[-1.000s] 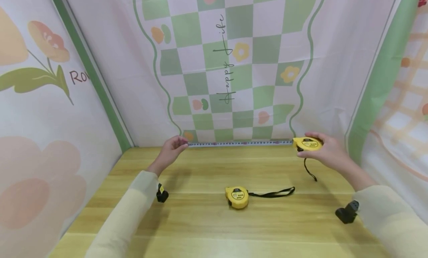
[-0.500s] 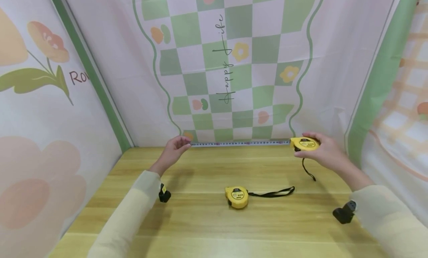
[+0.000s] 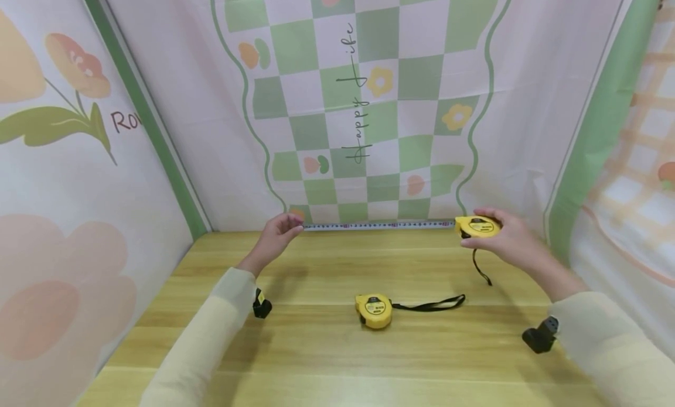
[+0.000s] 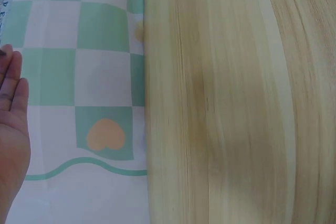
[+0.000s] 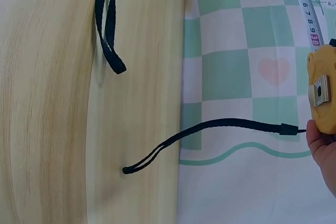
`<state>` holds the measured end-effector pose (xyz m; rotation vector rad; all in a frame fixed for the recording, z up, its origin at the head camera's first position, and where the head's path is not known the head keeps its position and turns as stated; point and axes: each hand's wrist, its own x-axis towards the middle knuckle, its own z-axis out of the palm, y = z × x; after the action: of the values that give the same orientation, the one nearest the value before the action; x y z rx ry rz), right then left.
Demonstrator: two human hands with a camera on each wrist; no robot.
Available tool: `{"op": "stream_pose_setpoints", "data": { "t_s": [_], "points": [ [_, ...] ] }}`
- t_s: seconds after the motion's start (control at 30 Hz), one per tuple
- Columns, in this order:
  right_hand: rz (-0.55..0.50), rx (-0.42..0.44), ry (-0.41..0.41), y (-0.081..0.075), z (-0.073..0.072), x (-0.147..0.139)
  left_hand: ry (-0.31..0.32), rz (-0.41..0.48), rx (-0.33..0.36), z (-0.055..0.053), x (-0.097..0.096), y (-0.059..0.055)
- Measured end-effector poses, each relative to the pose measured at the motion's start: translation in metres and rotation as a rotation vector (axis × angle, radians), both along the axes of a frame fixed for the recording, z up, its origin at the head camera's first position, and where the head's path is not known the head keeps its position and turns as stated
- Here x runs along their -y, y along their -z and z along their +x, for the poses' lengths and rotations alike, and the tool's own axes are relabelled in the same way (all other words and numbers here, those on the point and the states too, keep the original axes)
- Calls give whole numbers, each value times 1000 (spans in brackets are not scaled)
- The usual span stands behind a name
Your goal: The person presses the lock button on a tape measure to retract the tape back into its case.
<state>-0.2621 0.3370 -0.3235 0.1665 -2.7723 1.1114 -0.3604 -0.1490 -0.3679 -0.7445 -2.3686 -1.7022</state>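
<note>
My right hand [image 3: 508,238] grips a yellow tape measure [image 3: 477,226], thumb below and fingers above its case. From the case a white blade [image 3: 369,226] with printed numbers runs straight left to my left hand [image 3: 275,234], which pinches its end between thumb and fingers. The right wrist view shows the metal belt clip [image 5: 321,90] on the held case and its black strap [image 5: 226,123] hanging down. In the left wrist view, only part of the left hand [image 4: 13,124] shows, at the left edge. A second yellow tape measure [image 3: 374,311] lies on the table between my forearms.
The second tape measure's black strap [image 3: 432,305] stretches right across the wooden table [image 3: 316,360]. Behind the table's far edge hangs a green-and-white checked cloth [image 3: 369,120]. Printed cloths also stand at the left [image 3: 58,219] and right [image 3: 633,178] sides.
Both hands have moved slightly toward each other, the left one rightward and the right one leftward. The blade stretched between them is a little shorter. The second tape measure has stayed put.
</note>
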Motion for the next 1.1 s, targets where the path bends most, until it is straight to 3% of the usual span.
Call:
{"op": "stream_pose_setpoints", "data": {
  "t_s": [0.23,0.7,1.0,1.1],
  "points": [
    [-7,5,6,0,-1,4,-7,-1,11,7,-6,-6],
    [-55,-37,-13,3,-3,12,10,4,-10,4,-10,-4],
    [-75,-39,-31,4,-5,16,48,-3,-15,22,-18,-21],
    [-73,-48,-30,4,-5,16,42,4,-7,17,-18,-17]
  ]
}}
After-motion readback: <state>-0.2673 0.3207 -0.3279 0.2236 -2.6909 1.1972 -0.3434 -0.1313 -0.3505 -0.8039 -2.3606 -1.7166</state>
